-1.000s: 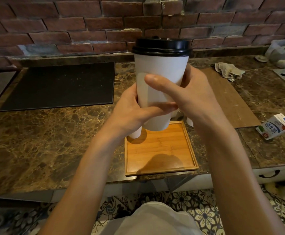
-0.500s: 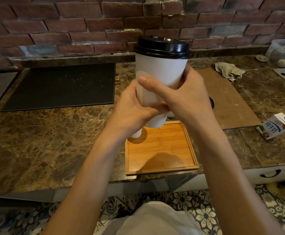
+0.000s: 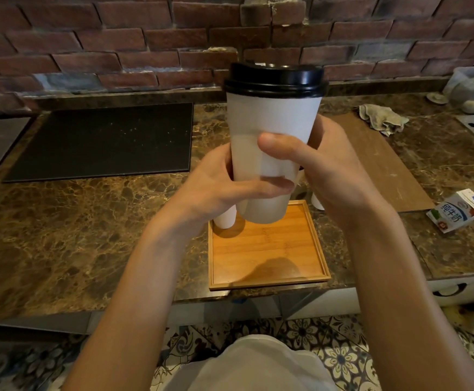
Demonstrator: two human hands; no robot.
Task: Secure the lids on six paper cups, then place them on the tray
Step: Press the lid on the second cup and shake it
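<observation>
- Counted from left to right: one black mat [image 3: 103, 142], two grips, one lidded paper cup [image 3: 272, 119] held in them, two further white cup bases, one tray [image 3: 267, 255], one wooden board [image 3: 385, 165], one cloth [image 3: 382, 119], one milk carton [image 3: 458, 214].
- The black mat is laid flat on the surface [image 3: 69, 221], well to the left of the left grip and beyond it, near the brick wall [image 3: 117, 38].
- Open marble is left between the mat and the left grip, down to the surface's front edge.
- The left grip [image 3: 216, 190] is closed round the lower part of the paper cup, with the thumb laid across the near side; its fingers are hidden behind.
- The paper cup is held upright in the air between both grips, above the tray's far edge and apart from it.
- The right grip [image 3: 329, 170] is wrapped round the cup's right side, its thumb pressed on the near face just above the left thumb.
- One cup base [image 3: 226, 220] is seen below the left grip, in the tray's far left corner; the other cup base [image 3: 317, 203] is seen below the right grip, on the surface just beside the tray's far right corner. Their tops are hidden by the hands.
- The tray's near edge lies close to the surface's front edge; most of its wooden floor is uncovered below the grips.
- To the right of the right grip the wooden board lies flat, with the cloth at its far end and the milk carton on its side nearer the front edge.
- The paper cup is plain white and tapers downward; a black lid [image 3: 275, 80] is seated level round its rim.
</observation>
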